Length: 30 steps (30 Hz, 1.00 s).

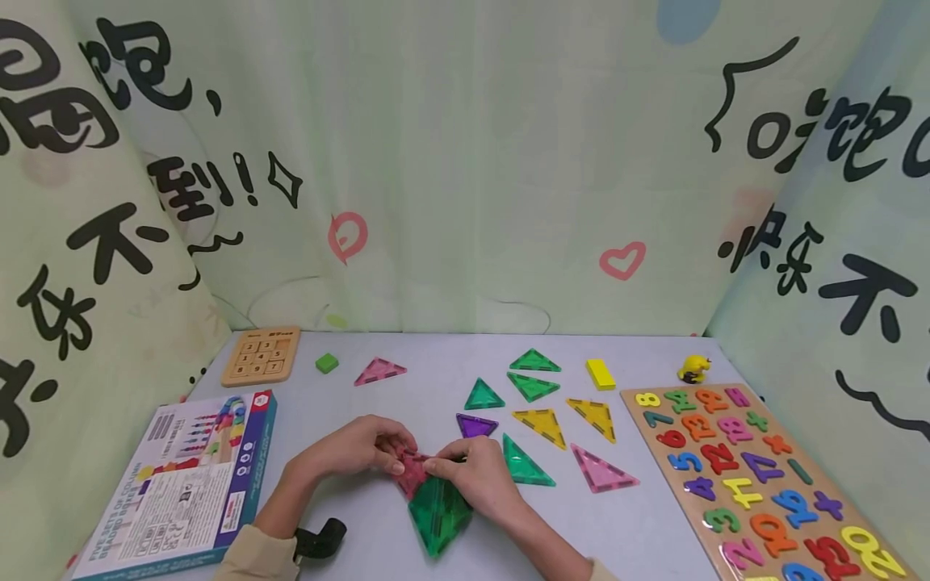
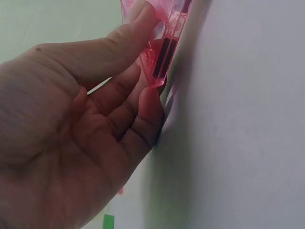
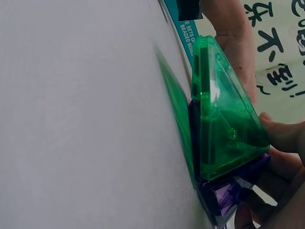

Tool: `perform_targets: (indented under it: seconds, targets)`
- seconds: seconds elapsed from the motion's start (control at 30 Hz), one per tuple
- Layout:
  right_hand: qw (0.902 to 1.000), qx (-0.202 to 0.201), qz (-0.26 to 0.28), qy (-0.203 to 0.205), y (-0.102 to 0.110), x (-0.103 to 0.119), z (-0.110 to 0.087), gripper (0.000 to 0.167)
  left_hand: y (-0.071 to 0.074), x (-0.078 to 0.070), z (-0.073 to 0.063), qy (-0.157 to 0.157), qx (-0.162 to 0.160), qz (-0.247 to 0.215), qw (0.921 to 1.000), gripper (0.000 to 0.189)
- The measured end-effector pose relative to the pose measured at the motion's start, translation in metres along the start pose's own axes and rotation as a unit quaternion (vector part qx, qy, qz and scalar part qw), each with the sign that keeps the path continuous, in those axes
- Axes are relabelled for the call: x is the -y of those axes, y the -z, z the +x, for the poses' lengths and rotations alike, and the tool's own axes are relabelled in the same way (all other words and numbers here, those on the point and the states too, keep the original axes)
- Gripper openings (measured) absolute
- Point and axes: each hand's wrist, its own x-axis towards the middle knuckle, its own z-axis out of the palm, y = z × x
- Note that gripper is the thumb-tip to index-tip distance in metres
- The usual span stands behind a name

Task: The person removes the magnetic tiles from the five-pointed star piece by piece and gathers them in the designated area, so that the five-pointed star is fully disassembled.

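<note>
Near the front of the table, my left hand [image 1: 363, 446] pinches a pink translucent triangular magnetic tile [image 2: 164, 57] between thumb and fingers. Dark strips show inside that tile in the left wrist view. My right hand [image 1: 483, 478] holds the upper right of a green translucent magnetic tile piece [image 1: 439, 518], which adjoins the pink one. From the right wrist, a green triangle [image 3: 228, 114] stands over purple tiles [image 3: 226, 193], with the thumb and fingers at its edge. How the pieces join under the fingers is hidden.
Loose triangle tiles lie beyond the hands: several green [image 1: 534, 386], two yellow [image 1: 594, 420], one purple [image 1: 475, 425], and pink ones [image 1: 601, 470]. A boxed set [image 1: 182, 484] lies left, a number board [image 1: 756, 476] right. A wooden board [image 1: 261, 357] and a yellow block [image 1: 600, 374] sit farther back.
</note>
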Motion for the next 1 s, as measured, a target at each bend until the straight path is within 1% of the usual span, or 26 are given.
perform_targets:
  seconds: [0.1,0.27,0.33,0.47,0.57,0.83,0.93,1.0]
  targets:
    - [0.9999,-0.002,0.01,-0.001,-0.001,0.001,-0.001,0.019,0.001,0.001,-0.002,0.003,-0.003,0.003,1.0,0.017]
    - [0.9995,-0.014,0.028,-0.007,-0.001,0.001,-0.001,0.017,0.001,0.002,-0.002,-0.001,-0.002,0.004,1.0,0.015]
    - [0.9993,-0.019,0.032,-0.006,-0.001,0.0,-0.001,0.016,0.002,0.003,-0.002,-0.003,-0.001,-0.003,1.0,0.016]
    - [0.9992,-0.026,0.031,0.001,-0.002,0.0,-0.001,0.017,0.003,0.005,-0.002,0.0,-0.009,-0.031,0.9995,0.023]
    - [0.9993,-0.025,0.028,0.001,-0.002,0.001,-0.001,0.017,0.003,0.006,-0.001,-0.005,-0.015,-0.043,0.999,0.025]
    - [0.9997,-0.004,0.021,-0.008,-0.003,0.001,0.0,0.018,0.004,0.009,-0.003,-0.021,-0.025,-0.028,0.9991,0.01]
    - [0.9997,0.0,0.02,-0.014,-0.002,0.001,0.0,0.017,0.007,0.011,-0.005,-0.034,-0.026,-0.02,0.9989,0.007]
    - [0.9996,0.001,0.021,-0.02,-0.002,0.001,0.0,0.016,0.011,0.014,-0.008,-0.036,-0.036,-0.011,0.9986,0.006]
